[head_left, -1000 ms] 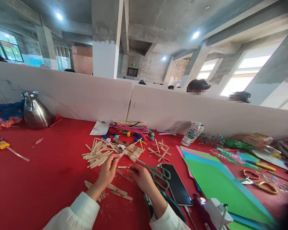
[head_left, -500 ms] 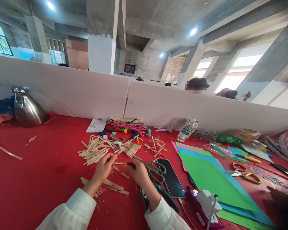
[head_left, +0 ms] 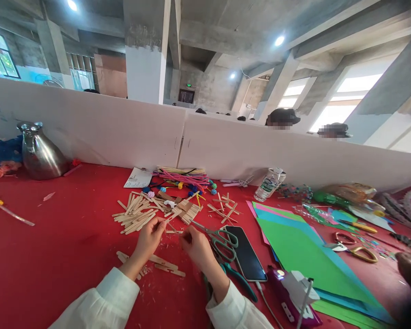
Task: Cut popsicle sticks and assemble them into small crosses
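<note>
My left hand (head_left: 151, 238) is closed in a pinch on a wooden craft stick (head_left: 173, 215), which points up and right from the fingertips. Close by on the right, my right hand (head_left: 196, 246) has its fingers curled together; what they hold, if anything, is too small to make out. A short thin strip shows between the two hands. Behind them lie a heap of craft sticks (head_left: 135, 212) and a bundle of sticks (head_left: 190, 212) with brown pieces. Several notched sticks (head_left: 164, 262) and wood shavings rest on the red table below my hands.
Green-handled scissors (head_left: 226, 244) and a phone (head_left: 246, 253) lie right of my right hand. Further right are coloured paper sheets (head_left: 287, 242), a purple charger (head_left: 291, 297) and gold-handled scissors (head_left: 359, 253). A water bottle (head_left: 269, 185) and a metal jug (head_left: 43, 155) stand near the white partition (head_left: 89, 132).
My hands stay nearly in place. A stick that slanted below and between them no longer shows there. Beyond the partition, a person's raised hand has gone from sight.
</note>
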The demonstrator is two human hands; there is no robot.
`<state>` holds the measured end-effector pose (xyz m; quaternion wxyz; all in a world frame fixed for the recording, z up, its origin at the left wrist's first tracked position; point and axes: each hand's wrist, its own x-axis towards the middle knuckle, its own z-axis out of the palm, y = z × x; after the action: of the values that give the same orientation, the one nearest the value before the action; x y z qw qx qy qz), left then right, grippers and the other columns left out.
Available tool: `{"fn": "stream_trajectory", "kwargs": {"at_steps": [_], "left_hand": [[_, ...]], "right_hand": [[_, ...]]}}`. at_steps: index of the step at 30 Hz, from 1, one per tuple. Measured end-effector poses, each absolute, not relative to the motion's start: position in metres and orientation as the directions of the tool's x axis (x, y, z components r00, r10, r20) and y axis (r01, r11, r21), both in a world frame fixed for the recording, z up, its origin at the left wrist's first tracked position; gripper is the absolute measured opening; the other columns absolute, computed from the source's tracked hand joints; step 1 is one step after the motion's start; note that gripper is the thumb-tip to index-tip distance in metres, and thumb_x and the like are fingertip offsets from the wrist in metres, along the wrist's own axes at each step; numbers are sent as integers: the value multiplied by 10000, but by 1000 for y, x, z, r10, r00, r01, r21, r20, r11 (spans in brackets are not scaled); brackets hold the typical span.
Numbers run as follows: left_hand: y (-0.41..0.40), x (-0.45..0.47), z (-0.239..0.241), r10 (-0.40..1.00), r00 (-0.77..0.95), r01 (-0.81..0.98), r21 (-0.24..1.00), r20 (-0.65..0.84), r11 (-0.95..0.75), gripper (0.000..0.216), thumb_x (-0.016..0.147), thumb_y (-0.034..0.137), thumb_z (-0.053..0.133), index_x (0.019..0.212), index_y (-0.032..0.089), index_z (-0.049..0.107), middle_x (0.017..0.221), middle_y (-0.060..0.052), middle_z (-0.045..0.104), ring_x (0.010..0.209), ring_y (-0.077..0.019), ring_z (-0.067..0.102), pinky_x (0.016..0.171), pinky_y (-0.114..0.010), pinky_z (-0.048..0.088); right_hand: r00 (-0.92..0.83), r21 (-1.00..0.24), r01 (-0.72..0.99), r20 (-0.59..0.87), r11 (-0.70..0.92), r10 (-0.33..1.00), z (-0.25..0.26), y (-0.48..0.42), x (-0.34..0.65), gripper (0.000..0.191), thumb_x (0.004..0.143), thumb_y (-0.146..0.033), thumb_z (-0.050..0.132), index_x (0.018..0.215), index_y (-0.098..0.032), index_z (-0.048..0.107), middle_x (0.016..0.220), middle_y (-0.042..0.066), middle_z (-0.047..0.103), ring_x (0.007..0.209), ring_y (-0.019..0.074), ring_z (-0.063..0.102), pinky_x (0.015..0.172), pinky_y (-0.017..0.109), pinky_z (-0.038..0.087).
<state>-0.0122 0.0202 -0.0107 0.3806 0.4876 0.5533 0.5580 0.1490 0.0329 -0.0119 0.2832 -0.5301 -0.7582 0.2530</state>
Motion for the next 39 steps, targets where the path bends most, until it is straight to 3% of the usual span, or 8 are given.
{"fn": "stream_trajectory", "kwargs": {"at_steps": [4,7,13,18,24,34,39], "left_hand": [[18,-9,-6,962,-272,-135,991,-19,-19,285,632,451,584,629,178,503,495,65,458,403,-62,338,405,-189,233],[18,-9,-3,973,-196,-367,929,-120,41,309,591,395,632,573,170,422,477,81,416,383,-31,300,385,-165,184],[18,-13,0,974,26,-601,776,-223,194,214,630,257,615,650,153,429,458,106,335,348,-2,236,350,-140,129],[19,-15,0,973,82,-614,758,-214,219,199,666,227,576,633,161,391,450,106,297,338,-2,224,343,-137,133],[17,-15,0,966,155,-590,765,-207,258,203,660,227,578,621,167,388,440,104,312,333,-5,202,341,-148,115],[8,-1,5,984,45,-286,941,-175,180,326,621,411,614,564,178,394,432,100,326,365,-28,228,378,-184,153],[7,3,2,986,67,-199,967,-150,161,307,617,426,608,586,177,431,439,94,350,378,-36,241,389,-194,150]], "right_hand": [[-227,-815,458,278,354,933,-14,35,149,72,746,-234,481,736,-184,532,655,8,594,568,132,518,550,225,390],[-191,-863,333,332,379,924,-14,36,148,107,740,-264,493,760,-180,556,695,17,605,609,133,521,572,229,407],[-235,-960,130,213,248,948,-15,39,148,152,703,-312,560,755,-169,562,637,-12,550,550,106,463,529,221,384],[-288,-993,-1,115,120,951,-19,42,148,199,668,-341,596,753,-163,561,584,-41,490,517,93,426,487,212,351],[-289,-992,-66,120,106,950,-19,43,147,200,657,-330,617,735,-155,559,591,-48,489,516,78,410,500,205,325],[-139,-973,96,197,211,971,-12,34,142,186,654,-340,615,668,-166,551,590,-20,543,523,96,442,512,222,363],[-207,-991,-47,132,125,970,-13,36,140,259,613,-393,652,652,-164,538,556,-28,532,485,84,429,473,214,349]]}}
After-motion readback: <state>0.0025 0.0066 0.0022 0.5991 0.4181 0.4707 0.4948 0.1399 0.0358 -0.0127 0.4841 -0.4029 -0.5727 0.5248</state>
